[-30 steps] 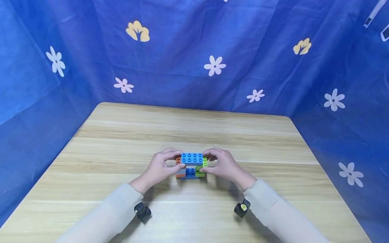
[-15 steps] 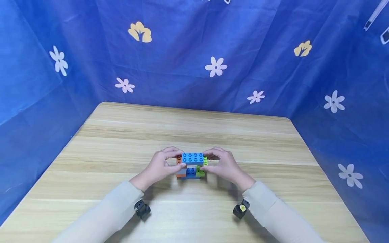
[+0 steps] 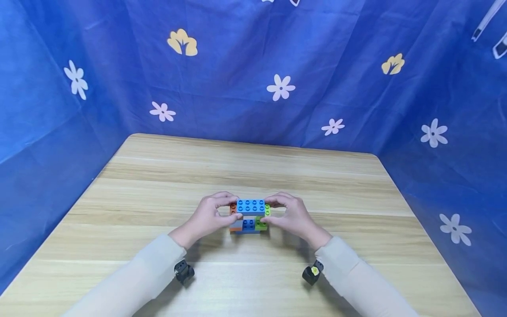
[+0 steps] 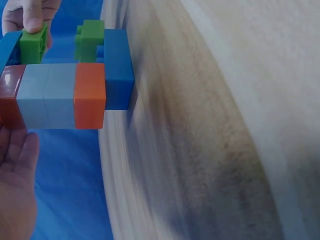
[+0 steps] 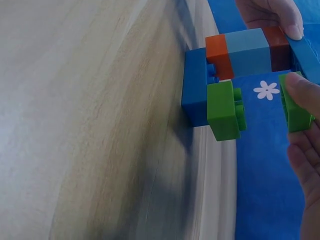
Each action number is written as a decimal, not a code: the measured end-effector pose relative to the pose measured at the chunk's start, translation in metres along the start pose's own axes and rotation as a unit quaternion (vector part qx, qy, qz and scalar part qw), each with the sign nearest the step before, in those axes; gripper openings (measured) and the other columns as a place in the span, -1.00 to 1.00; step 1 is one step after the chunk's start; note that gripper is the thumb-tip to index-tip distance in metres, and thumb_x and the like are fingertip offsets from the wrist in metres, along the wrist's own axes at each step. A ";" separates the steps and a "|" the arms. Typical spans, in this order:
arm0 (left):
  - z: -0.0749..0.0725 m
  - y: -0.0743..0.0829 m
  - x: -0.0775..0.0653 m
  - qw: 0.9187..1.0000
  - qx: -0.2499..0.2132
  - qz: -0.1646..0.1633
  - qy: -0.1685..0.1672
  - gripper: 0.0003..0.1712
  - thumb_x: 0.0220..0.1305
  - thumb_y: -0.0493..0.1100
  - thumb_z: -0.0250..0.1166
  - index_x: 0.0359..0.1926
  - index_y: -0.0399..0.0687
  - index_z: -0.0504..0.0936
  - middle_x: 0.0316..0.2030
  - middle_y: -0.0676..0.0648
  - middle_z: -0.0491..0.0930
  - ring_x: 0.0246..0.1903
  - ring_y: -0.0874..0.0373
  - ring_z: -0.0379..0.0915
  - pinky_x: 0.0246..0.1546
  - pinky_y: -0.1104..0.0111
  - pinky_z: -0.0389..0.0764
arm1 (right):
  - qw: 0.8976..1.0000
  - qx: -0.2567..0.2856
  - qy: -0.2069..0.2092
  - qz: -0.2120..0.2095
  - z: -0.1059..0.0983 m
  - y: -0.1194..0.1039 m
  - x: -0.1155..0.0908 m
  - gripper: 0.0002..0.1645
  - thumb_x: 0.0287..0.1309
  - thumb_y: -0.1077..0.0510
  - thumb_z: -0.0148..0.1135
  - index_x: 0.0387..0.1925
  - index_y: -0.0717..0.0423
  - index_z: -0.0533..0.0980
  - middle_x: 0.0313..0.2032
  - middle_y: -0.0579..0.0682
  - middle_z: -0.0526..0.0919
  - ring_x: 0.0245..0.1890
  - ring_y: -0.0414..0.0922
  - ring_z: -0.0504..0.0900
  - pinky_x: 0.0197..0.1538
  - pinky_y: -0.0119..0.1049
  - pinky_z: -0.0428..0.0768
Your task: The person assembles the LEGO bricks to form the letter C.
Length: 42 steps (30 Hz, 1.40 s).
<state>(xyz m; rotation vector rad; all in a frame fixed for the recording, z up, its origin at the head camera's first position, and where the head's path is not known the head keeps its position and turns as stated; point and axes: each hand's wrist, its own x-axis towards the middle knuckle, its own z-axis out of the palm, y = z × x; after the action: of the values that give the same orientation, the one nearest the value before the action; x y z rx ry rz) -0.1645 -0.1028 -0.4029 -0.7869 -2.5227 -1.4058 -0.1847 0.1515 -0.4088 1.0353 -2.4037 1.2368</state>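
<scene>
A toy brick frame stands upright on the table in front of me, under both hands. Its base is a blue brick (image 4: 118, 70); on one end rise an orange brick (image 4: 90, 95), light blue bricks (image 4: 45, 95) and a dark red brick (image 4: 11, 92). A long blue brick (image 3: 251, 206) lies across the top. My left hand (image 3: 203, 219) pinches the dark red brick by the top corner. With thumb and fingers, my right hand (image 3: 292, 215) holds the upper green brick (image 5: 296, 112) under the top's other end. A gap separates it from the lower green brick (image 5: 222, 111) on the base.
The wooden table (image 3: 253, 171) spreads out around the frame. Blue flowered cloth (image 3: 237, 66) hangs behind it and along both sides. Black wrist cameras (image 3: 184, 272) sit at the sleeve cuffs.
Both hands keep their hold on the brick frame, and it stays in place. Only a slight shift of the head view shows.
</scene>
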 end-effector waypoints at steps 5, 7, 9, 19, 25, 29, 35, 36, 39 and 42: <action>0.000 0.000 0.000 1.000 0.001 -0.004 0.000 -0.53 -0.05 -0.20 0.46 -0.06 -0.28 0.62 -0.11 -0.08 0.57 -0.58 0.26 0.39 -0.77 0.43 0.47 | 0.999 0.032 0.002 0.008 0.000 0.000 0.000 -0.45 -0.32 0.12 0.56 -0.16 0.14 0.60 -0.23 -0.11 0.64 -0.26 -0.19 0.60 -0.13 -0.34 0.60; 0.000 0.000 0.000 1.000 0.000 -0.006 -0.003 -0.51 -0.05 -0.19 0.46 -0.05 -0.29 0.61 -0.10 -0.10 0.57 -0.63 0.25 0.38 -0.78 0.43 0.47 | 0.999 0.036 0.007 0.006 0.001 0.000 -0.001 -0.44 -0.35 0.16 0.57 -0.17 0.16 0.60 -0.23 -0.06 0.64 -0.26 -0.14 0.61 -0.13 -0.28 0.61; 0.000 0.000 0.000 1.000 -0.001 -0.008 -0.005 -0.50 -0.05 -0.19 0.46 -0.04 -0.30 0.60 -0.10 -0.11 0.57 -0.66 0.25 0.37 -0.78 0.43 0.47 | 0.999 0.031 0.013 -0.001 0.001 -0.001 -0.002 -0.43 -0.38 0.20 0.58 -0.17 0.19 0.59 -0.23 -0.02 0.65 -0.26 -0.09 0.62 -0.13 -0.23 0.62; -0.001 0.000 0.002 1.000 -0.005 -0.005 -0.003 -0.51 -0.06 -0.21 0.46 -0.06 -0.32 0.60 -0.12 -0.11 0.58 -0.31 0.14 0.51 -0.65 0.45 0.56 | 0.999 0.043 0.022 -0.004 -0.008 -0.035 0.004 -0.49 -0.37 0.38 0.53 -0.22 0.37 0.56 -0.26 0.14 0.64 -0.28 0.02 0.63 -0.14 -0.13 0.62; -0.001 -0.001 0.002 1.000 0.014 0.010 0.009 -0.50 -0.09 -0.20 0.48 -0.08 -0.32 0.62 -0.13 -0.10 0.60 -0.16 0.08 0.52 -0.19 0.30 0.61 | 0.999 0.030 0.020 -0.011 0.002 -0.008 -0.001 -0.45 -0.32 0.20 0.56 -0.16 0.21 0.58 -0.22 -0.02 0.64 -0.25 -0.12 0.62 -0.13 -0.22 0.62; 0.001 -0.003 0.001 0.999 0.012 0.018 0.025 -0.58 -0.11 -0.22 0.49 -0.15 -0.25 0.65 -0.18 -0.06 0.61 -0.22 0.14 0.54 -0.14 0.33 0.59 | 1.000 0.004 0.009 -0.022 0.004 0.002 -0.003 -0.43 -0.27 0.11 0.54 -0.11 0.13 0.56 -0.19 -0.11 0.62 -0.24 -0.22 0.58 -0.13 -0.38 0.59; 0.003 -0.005 -0.001 0.999 -0.023 0.001 0.030 -0.62 -0.07 -0.22 0.48 -0.15 -0.15 0.65 -0.22 0.01 0.60 -0.24 0.16 0.55 -0.14 0.24 0.60 | 1.000 -0.001 -0.004 -0.027 0.005 0.002 -0.003 -0.42 -0.20 0.13 0.51 -0.04 0.12 0.52 -0.14 -0.11 0.59 -0.23 -0.23 0.56 -0.14 -0.34 0.60; 0.003 -0.005 -0.002 0.999 -0.034 -0.005 0.027 -0.61 -0.06 -0.20 0.47 -0.13 -0.15 0.64 -0.21 0.01 0.60 -0.22 0.15 0.55 -0.13 0.21 0.59 | 1.000 -0.003 -0.005 -0.028 0.005 0.002 -0.003 -0.42 -0.19 0.13 0.51 -0.04 0.12 0.52 -0.14 -0.12 0.59 -0.23 -0.23 0.56 -0.15 -0.34 0.61; 0.002 -0.008 -0.004 0.998 -0.055 -0.023 0.015 -0.52 -0.04 -0.12 0.47 -0.05 -0.13 0.60 -0.15 -0.02 0.59 -0.16 0.09 0.54 -0.08 0.14 0.56 | 1.000 -0.008 -0.006 -0.029 0.004 0.002 -0.003 -0.42 -0.19 0.13 0.51 -0.04 0.10 0.52 -0.14 -0.13 0.59 -0.22 -0.23 0.56 -0.15 -0.36 0.60; 0.001 -0.013 -0.008 0.997 -0.057 -0.049 -0.004 -0.37 -0.09 -0.06 0.49 0.06 -0.12 0.54 -0.11 -0.05 0.57 -0.13 0.04 0.53 -0.05 0.12 0.54 | 0.999 -0.009 -0.007 -0.031 0.004 0.003 -0.004 -0.42 -0.18 0.13 0.50 -0.03 0.10 0.52 -0.13 -0.12 0.59 -0.22 -0.22 0.56 -0.15 -0.37 0.60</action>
<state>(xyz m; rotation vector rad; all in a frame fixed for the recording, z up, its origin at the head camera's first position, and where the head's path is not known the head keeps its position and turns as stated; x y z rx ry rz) -0.1636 -0.1101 -0.4163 -0.6982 -2.5381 -1.5921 -0.1839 0.1512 -0.4149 1.1079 -2.3708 1.1882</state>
